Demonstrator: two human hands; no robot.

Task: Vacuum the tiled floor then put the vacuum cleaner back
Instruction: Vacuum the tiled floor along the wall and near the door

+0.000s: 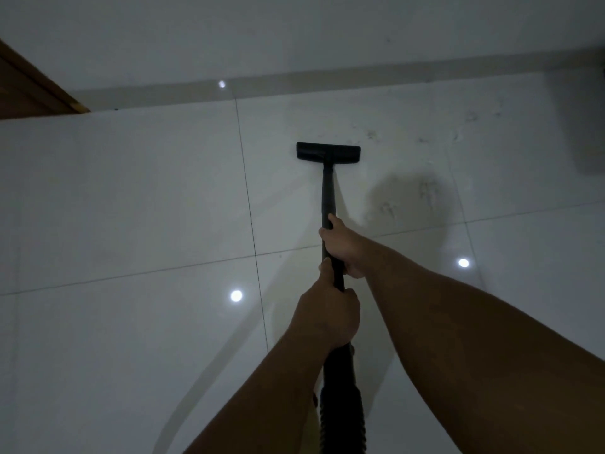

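A black vacuum wand (328, 194) runs away from me across the glossy white tiled floor (131, 198). Its flat floor head (328, 153) rests on a tile near the far wall. My right hand (340, 245) grips the wand higher up, fingers wrapped round it. Just behind it, my left hand (327, 314) holds the wand's lower end. A ribbed black hose (342, 404) leaves below my left hand and runs out of the bottom of the frame. The vacuum's body is out of sight.
Dusty smudges and footprints (425, 191) mark the tiles right of the floor head. A pale skirting strip (360, 77) and white wall bound the far side. A wooden door frame (36, 90) stands at the far left. Ceiling lights reflect off the tiles.
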